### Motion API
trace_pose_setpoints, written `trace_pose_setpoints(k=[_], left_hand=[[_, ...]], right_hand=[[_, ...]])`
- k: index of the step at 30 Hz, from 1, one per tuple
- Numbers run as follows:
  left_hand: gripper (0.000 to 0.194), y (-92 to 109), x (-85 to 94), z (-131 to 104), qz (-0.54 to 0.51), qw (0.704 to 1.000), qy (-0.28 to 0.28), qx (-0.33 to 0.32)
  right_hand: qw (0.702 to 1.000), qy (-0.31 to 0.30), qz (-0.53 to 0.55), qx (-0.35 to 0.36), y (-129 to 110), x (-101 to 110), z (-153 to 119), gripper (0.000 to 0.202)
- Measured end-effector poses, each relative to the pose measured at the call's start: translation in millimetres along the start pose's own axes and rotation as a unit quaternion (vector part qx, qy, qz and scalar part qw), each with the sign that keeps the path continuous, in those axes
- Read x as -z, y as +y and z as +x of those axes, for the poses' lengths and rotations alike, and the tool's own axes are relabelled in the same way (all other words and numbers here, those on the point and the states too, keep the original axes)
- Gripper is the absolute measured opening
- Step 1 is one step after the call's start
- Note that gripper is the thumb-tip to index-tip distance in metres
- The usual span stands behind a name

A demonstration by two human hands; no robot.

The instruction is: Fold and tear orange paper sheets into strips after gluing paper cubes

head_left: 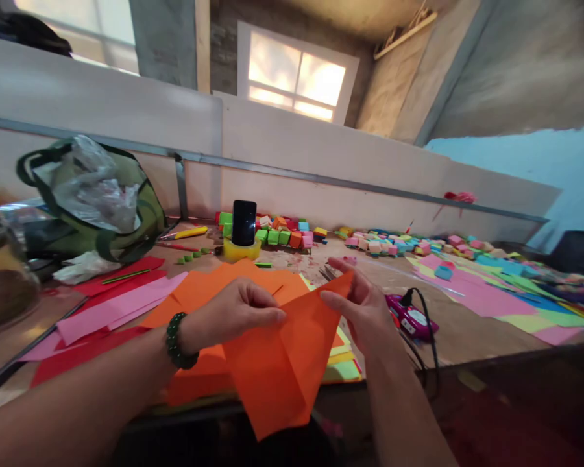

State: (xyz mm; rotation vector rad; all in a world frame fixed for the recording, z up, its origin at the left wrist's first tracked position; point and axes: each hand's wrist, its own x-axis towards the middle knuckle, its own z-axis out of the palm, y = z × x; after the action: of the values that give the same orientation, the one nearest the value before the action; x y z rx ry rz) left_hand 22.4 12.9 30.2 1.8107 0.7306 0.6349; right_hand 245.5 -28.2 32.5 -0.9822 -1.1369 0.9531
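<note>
An orange sheet of paper (282, 370) hangs in front of me, held up between my two hands and creased along a slanting line. My left hand (238, 308), with a dark green bead bracelet on its wrist, pinches the upper edge near the middle. The thumb and fingers of my right hand (357, 301) are closed on the sheet's upper right corner. Grey pointed metal blades (327, 272) show just behind that corner; whether my right hand touches them I cannot tell. More orange paper (209, 282) lies on the table beneath my hands.
Pink paper strips (121, 301) lie at left, near a camouflage bag (141, 194) and a jar (4, 279). A phone (244, 222) stands in a yellow tape roll (241, 250). Small coloured paper blocks (282, 237) line the back. A purple corded device (413, 321) sits at right.
</note>
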Motion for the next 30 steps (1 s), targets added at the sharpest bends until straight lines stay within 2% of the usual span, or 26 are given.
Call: trace_pose_setpoints(k=[2, 7, 13, 15, 18, 20, 25, 27, 30], left_hand=[[0.033, 1.5, 0.1, 0.1, -0.003, 1.000, 0.000, 0.013], [0.033, 0.4, 3.1, 2.4, 0.003, 0.999, 0.029, 0.027], [0.034, -5.4, 10.1, 6.4, 0.022, 0.998, 0.062, 0.025], [0.034, -6.5, 10.7, 6.5, 0.022, 0.997, 0.060, 0.031], [0.034, -7.2, 10.8, 6.1, 0.003, 0.998, 0.042, 0.036], [0.033, -6.6, 11.8, 5.8, -0.007, 0.998, 0.050, 0.046], [0.028, -1.1, 18.3, 5.3, -0.035, 0.993, 0.085, 0.073], [0.025, 1.4, 20.3, 5.2, -0.047, 0.993, 0.080, 0.075], [0.026, 3.2, 21.9, 5.2, -0.063, 0.993, 0.071, 0.075]], right_hand=[[1.000, -0.001, 0.009, -0.007, 4.4, 0.7, 2.6, 0.067], [0.999, 0.049, 0.007, 0.003, 13.4, 5.4, 9.3, 0.065], [0.995, -0.067, -0.028, -0.071, 22.4, -3.7, -2.8, 0.059], [0.994, -0.065, -0.034, -0.083, 24.1, -5.0, -4.7, 0.060], [0.997, -0.008, -0.031, -0.070, 26.5, -4.2, -3.9, 0.062], [0.998, 0.005, -0.029, -0.063, 28.8, -4.4, -4.2, 0.065], [0.986, -0.114, -0.036, -0.116, 38.2, -8.1, -13.7, 0.068], [0.984, -0.112, -0.054, -0.126, 41.9, -7.0, -16.6, 0.067], [0.988, -0.066, -0.070, -0.117, 44.7, -3.2, -17.9, 0.067]])
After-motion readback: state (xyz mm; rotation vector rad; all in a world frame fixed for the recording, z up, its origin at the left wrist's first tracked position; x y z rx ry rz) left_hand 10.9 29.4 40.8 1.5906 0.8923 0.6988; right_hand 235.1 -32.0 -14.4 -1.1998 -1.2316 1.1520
